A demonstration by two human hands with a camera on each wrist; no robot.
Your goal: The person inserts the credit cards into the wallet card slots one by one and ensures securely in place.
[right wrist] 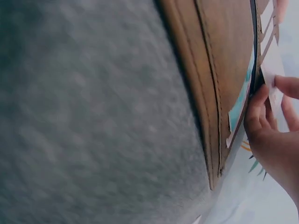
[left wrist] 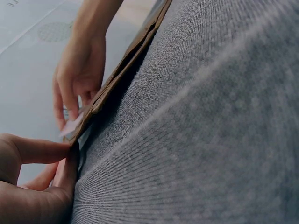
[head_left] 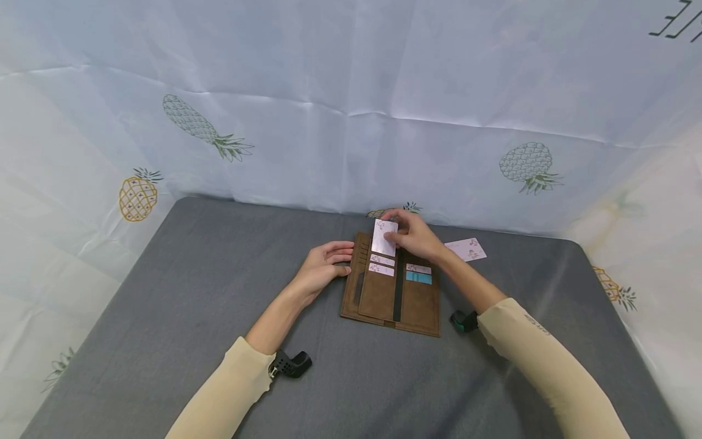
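Observation:
A brown wallet [head_left: 419, 308] lies spread on the grey table. My left hand [head_left: 323, 268] pinches its left edge between thumb and fingers, as the left wrist view shows at the wallet's corner. Between the thumb and fingers of my right hand [head_left: 415, 236] is a pale pink floral card [head_left: 382, 236], at the top of the left panel's slots. Its lower end meets the slot; how deep it sits I cannot tell. Two similar cards [head_left: 381, 269] show in slots below it. The right panel holds another pink card [head_left: 418, 268] and a blue card [head_left: 419, 278].
A loose pink floral card [head_left: 467, 249] lies on the table right of the wallet, partly behind my right forearm. The grey table [head_left: 219, 274] ends at a pale curtain [head_left: 351, 152] printed with pineapples. Black wrist devices [head_left: 292, 364] sit at both sleeves.

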